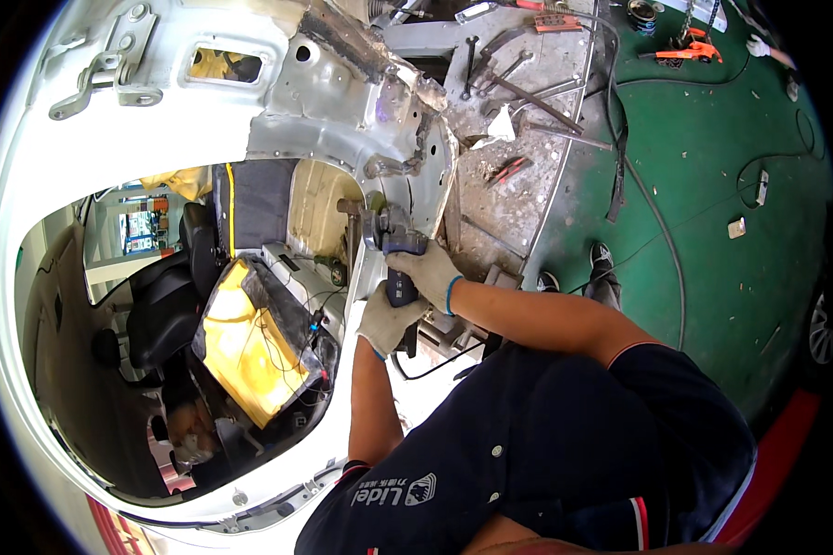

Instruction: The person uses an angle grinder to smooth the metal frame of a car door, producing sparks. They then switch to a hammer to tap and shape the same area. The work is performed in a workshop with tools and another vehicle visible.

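My gloved left hand (389, 322) wraps round the lower body of a dark blue angle grinder (402, 285). Closed on the same tool nearer its head is my gloved right hand (426, 272). The grinder's head and disc (376, 225) are up against the cut, bare-metal edge of a white car body (342, 129), at the corner of a window opening; whether the disc touches the metal I cannot tell. A hammer (350, 209) stands with its head up just left of the disc. A black cord (435, 368) loops below my hands.
Wrenches (470, 67), bars (537, 104) and red-handled pliers (509, 171) lie on a dusty metal platform right of the body. A hose (659, 217) crosses the green floor (722, 231). An orange tool (694, 48) and another person's gloved hand (758, 46) are far right.
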`<action>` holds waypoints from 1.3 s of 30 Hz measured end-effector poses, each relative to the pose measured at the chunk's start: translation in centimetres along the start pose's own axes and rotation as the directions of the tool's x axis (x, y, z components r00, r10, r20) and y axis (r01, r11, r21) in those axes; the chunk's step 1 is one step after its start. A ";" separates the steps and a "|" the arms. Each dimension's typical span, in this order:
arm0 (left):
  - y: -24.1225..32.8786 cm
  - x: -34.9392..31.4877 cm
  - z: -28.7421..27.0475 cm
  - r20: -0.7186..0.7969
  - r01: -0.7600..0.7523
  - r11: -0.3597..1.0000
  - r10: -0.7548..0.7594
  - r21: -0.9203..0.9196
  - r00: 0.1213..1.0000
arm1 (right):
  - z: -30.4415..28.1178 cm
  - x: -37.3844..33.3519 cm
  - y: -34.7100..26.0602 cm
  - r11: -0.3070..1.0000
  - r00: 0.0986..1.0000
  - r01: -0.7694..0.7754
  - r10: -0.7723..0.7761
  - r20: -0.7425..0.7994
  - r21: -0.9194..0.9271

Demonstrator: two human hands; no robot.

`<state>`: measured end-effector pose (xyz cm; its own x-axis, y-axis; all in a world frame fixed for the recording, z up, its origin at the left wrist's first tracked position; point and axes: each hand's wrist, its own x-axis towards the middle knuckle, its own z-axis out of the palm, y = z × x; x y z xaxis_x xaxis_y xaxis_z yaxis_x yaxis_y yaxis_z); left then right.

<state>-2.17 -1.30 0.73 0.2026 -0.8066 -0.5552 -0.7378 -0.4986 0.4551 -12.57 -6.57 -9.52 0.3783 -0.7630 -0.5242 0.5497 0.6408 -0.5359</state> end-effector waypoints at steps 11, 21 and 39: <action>-2.5 -1.8 1.5 -0.022 0.081 0.996 -0.082 -0.024 0.996 | -0.7 -0.4 3.0 0.999 0.999 -0.001 0.002 0.040 -0.032; 0.7 0.6 1.1 -0.066 -0.041 0.994 0.034 -0.097 0.997 | -0.8 0.7 -2.0 0.985 0.995 0.095 -0.093 0.021 -0.145; 1.7 2.5 2.1 -0.083 -0.061 0.981 0.047 -0.184 0.995 | -1.7 2.0 -4.1 0.965 0.991 0.134 -0.133 0.018 -0.224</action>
<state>-4.26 -3.52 -1.32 0.2210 -0.8526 -0.4735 -0.6173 -0.4982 0.6089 -15.34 -10.62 -9.49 0.3149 -0.8429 -0.4363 0.4143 0.5357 -0.7358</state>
